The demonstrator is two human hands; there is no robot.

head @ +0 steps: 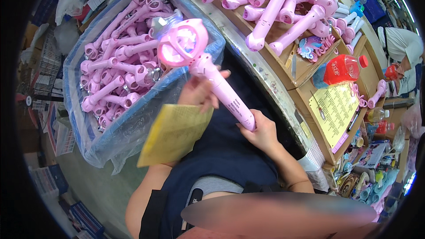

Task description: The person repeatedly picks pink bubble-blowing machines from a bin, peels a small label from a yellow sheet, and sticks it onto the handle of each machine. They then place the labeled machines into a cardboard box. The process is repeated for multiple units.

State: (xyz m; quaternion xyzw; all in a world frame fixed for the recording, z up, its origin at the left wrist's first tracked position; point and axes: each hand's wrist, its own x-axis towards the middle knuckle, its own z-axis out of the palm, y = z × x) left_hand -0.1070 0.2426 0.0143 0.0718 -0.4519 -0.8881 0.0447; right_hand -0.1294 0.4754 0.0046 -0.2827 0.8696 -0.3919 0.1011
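A pink toy wand (229,98) with a round, clear-centred head slants up to the left in front of my body; its head looks lit. My right hand (262,129) grips the bottom end of its handle, which bears dark print. Partly behind the wand's neck is my left hand (196,93), blurred, with a fingertip showing past the neck. Whether it grips the wand is unclear. A yellow printed sheet (176,136) covers my left forearm just below that hand; what holds it is hidden.
To the left, a blue crate (74,119) lined with clear plastic holds many pink wands (113,63). More wands (270,16) lie piled in a cardboard tray (302,109) on the workbench, near a red-labelled bottle (342,69) and a yellow sheet (333,113). Another person (400,46) is at far right.
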